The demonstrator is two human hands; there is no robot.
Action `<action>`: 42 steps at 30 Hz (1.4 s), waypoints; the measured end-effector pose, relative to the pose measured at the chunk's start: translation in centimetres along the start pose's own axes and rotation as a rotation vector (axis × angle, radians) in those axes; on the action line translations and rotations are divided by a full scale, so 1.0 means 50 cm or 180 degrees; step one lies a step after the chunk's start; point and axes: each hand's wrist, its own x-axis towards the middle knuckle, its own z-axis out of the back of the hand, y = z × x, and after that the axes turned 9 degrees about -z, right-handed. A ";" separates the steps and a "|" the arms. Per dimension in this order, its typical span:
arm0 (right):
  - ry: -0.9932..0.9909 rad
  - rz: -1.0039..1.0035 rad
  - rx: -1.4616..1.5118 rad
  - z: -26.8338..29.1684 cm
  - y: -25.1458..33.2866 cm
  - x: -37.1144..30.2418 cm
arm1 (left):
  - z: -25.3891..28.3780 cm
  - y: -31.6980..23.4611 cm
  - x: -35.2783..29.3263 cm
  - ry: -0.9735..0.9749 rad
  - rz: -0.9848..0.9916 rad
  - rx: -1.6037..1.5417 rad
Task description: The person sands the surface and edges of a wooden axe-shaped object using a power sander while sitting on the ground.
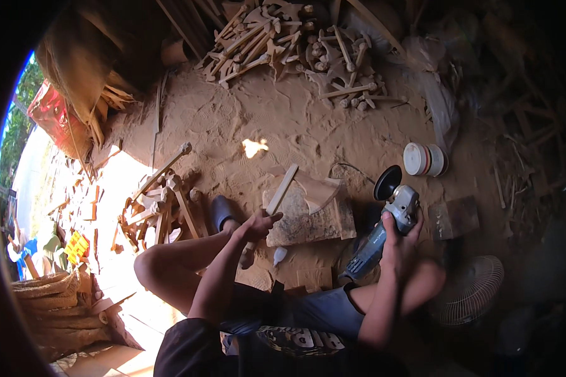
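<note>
My left hand (258,227) is closed around a carved wooden leg (283,187), whose squared end points up and away over a worn block (308,221). The rounded end of the leg sticks out below my fist. A curved flat piece of wood (321,192) lies on the far part of the block. To the right, my right hand (401,242) grips the body of an angle grinder (372,246). Its black round disc (388,183) is tilted up, apart from the wood. Whether the disc is spinning, I cannot tell.
Carved wooden parts are heaped at the far side (264,44), and another pile (163,204) stands left of my knee. A white tub (416,159) lies beyond the grinder. A caged fan (475,292) sits at the right. One small white bottle (280,255) is near the block.
</note>
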 end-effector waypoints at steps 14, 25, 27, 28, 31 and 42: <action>0.0778 0.0580 -0.1289 -0.020 -0.020 0.021 | -0.114 0.199 0.266 -0.0019 -0.2225 0.1936; 0.0383 0.0393 -0.1858 0.018 -0.198 0.003 | -0.164 0.037 0.255 -0.0339 -0.2174 0.2352; 0.0216 0.0053 -0.1675 0.047 -0.212 -0.003 | -0.181 -0.005 0.260 0.0071 -0.2013 0.2408; 0.0162 0.0093 -0.1813 0.044 -0.219 -0.004 | -0.176 0.022 0.279 0.0074 -0.1979 0.2426; 0.0098 0.0159 -0.1750 0.035 -0.224 -0.018 | -0.195 0.100 0.326 -0.0087 -0.2712 0.2968; 0.0445 0.0086 -0.2957 0.042 -0.319 -0.046 | -0.237 -0.002 0.267 -0.0081 -0.1723 0.2421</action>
